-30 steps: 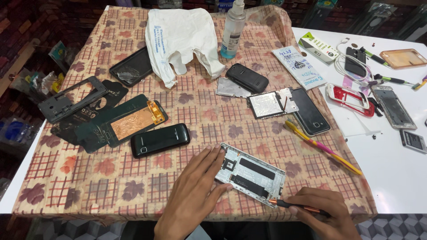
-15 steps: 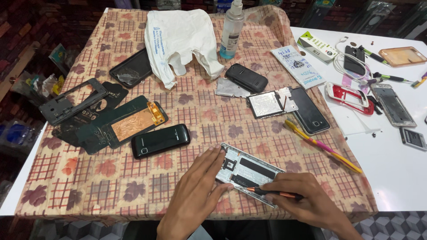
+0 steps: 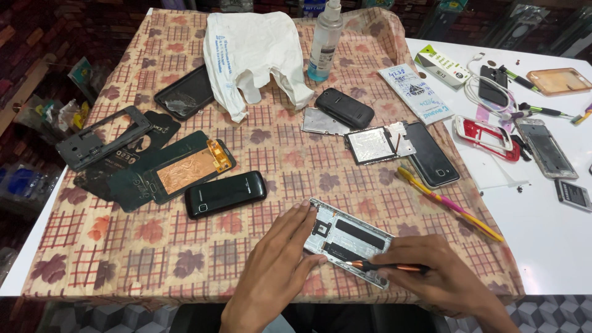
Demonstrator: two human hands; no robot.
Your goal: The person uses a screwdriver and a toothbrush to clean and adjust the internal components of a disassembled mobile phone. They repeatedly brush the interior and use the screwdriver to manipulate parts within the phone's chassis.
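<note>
1. Far left, a dark grey plastic phone frame (image 3: 102, 137) lies near the edge of the counter (image 3: 555, 246), on a checked, leaf-patterned cloth (image 3: 123, 246), with an opened dark green phone back showing a copper-coloured panel (image 3: 185, 169) just beside it.
2. A glossy black bar phone (image 3: 225, 193) lies near the left hand (image 3: 274, 271), apart from it.
3. The left hand rests flat, its fingers (image 3: 296, 223) loosely spread, their tips pressing on the near-left end of the silver metal phone chassis with black inner parts (image 3: 348, 242), which lies at the front of the cloth.
4. The right hand (image 3: 441, 277) has its fingers pinched around a thin orange-handled screwdriver (image 3: 385, 267), tip on the chassis's near edge.
5. The work appears to be at a screw or clip in the chassis; the next move likely calls for a steady hold and a firm seat for the tip.
6. Right, a yellow and pink toothbrush (image 3: 450, 205) lies slantwise, well apart.
</note>
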